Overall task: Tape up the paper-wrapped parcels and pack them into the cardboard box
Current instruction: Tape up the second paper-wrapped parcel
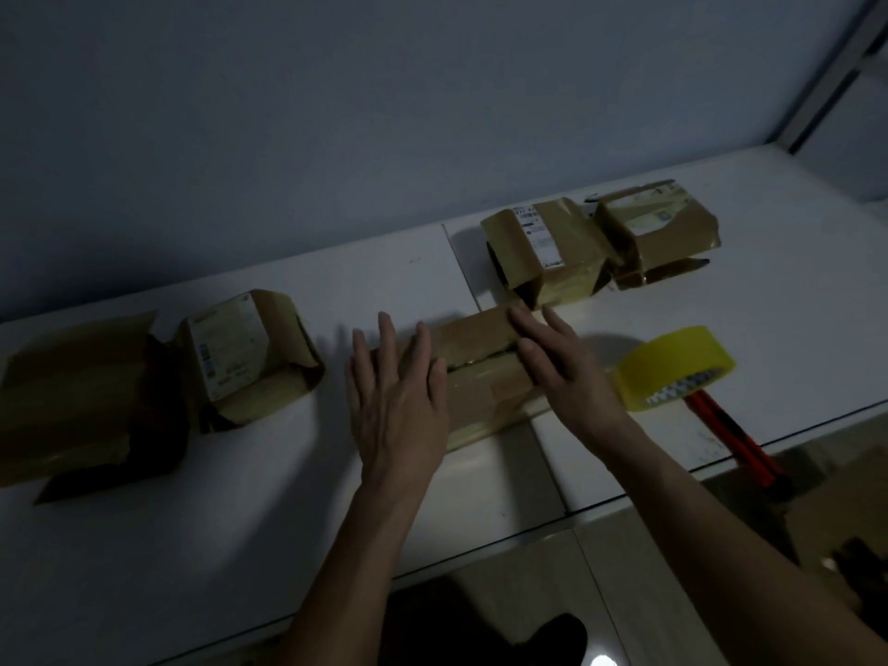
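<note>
A brown paper-wrapped parcel [485, 377] lies on the white table [240, 497] in front of me. My left hand [396, 401] rests flat on its left end with straight fingers. My right hand [562, 367] presses its right end, fingers straight along the top flap. An open cardboard box [72, 401] stands at the far left, with a labelled parcel [250, 358] beside it. Two more labelled parcels [543, 252] [658, 233] sit at the back right. A yellow tape roll [672, 367] on a red-handled dispenser [730, 439] lies just right of my right hand.
The table backs onto a plain wall [384, 113]. Its front edge runs diagonally from lower left to right, with a shiny floor [528, 593] below. A seam [543, 449] divides the tabletop under the parcel. A metal frame [826, 79] stands at the upper right.
</note>
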